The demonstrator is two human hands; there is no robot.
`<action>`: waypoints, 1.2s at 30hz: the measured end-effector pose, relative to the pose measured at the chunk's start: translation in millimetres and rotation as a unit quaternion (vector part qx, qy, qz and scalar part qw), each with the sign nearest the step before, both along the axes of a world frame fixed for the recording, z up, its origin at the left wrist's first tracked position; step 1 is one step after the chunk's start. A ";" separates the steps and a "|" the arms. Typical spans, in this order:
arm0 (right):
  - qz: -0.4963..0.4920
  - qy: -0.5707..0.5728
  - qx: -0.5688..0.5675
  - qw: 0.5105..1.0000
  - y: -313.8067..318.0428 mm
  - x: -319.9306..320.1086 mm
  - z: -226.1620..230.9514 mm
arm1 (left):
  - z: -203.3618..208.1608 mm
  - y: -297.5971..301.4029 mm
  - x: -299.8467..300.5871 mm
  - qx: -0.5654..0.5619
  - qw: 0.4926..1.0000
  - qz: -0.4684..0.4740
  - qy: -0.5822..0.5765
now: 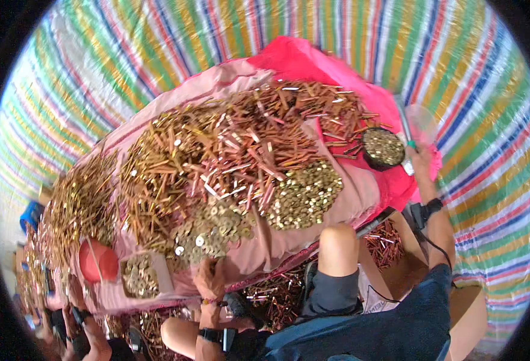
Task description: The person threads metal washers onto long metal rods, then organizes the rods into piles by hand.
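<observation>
Washers [216, 227] lie heaped — a bowl [372, 163] holds brassy pieces [385, 148].

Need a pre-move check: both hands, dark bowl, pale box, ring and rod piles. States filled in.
1. Left hand at the near edge of the flat rings: ok.
2. Left hand's hold on a ring: cannot tell, too small.
3. Right hand gripping the pale long object: cannot tell.
4. Dark bowl opening upward, holding brass-coloured pieces: ok.
5. Pale box opening upward: ok.
6. Rods clear of rings: not ok, piles meet.

Left hand [209, 281] curls downward; right hand [420, 161] stretches forward and rightward.
</observation>
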State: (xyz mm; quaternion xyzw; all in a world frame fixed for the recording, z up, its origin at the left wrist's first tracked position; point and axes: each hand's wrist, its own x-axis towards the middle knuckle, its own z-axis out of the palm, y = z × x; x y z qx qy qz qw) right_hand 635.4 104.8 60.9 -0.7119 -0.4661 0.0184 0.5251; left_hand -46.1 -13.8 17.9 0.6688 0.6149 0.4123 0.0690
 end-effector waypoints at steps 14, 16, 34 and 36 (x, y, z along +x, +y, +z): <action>0.424 0.216 -0.087 0.875 -28.6 -371.1 92.9 | -7.5 -5.4 2.4 -0.041 0.998 -0.007 -0.040; 0.482 0.111 -0.121 0.861 -22.5 -422.3 105.9 | -11.7 -3.0 3.9 -0.045 0.998 -0.007 -0.048; 0.581 -0.088 -0.118 0.800 111.5 -720.2 77.5 | -31.1 0.7 3.3 -0.103 0.984 -0.046 -0.139; 0.582 -0.083 -0.102 0.802 130.8 -736.4 76.8 | -25.8 1.2 1.6 -0.063 0.984 -0.075 -0.151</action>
